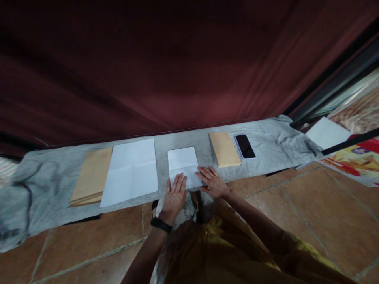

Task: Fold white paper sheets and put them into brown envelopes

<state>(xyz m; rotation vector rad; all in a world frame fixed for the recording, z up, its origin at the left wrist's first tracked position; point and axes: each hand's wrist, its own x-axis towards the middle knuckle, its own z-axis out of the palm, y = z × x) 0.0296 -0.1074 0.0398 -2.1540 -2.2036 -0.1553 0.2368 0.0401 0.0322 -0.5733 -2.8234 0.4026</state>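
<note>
A small folded white sheet of paper [183,163] lies on a low bench covered with grey cloth [266,136]. My left hand [174,194] lies flat on the sheet's near left corner, fingers stretched out. My right hand [212,181] rests flat on its near right edge, fingers spread. A black band circles my left wrist. Neither hand holds anything.
Left of the folded sheet lie a larger white sheet [132,170] and a stack of brown envelopes [92,177]. To the right sit a smaller brown envelope stack [224,149] and a black phone [244,146]. A dark red curtain hangs behind; tiled floor lies below.
</note>
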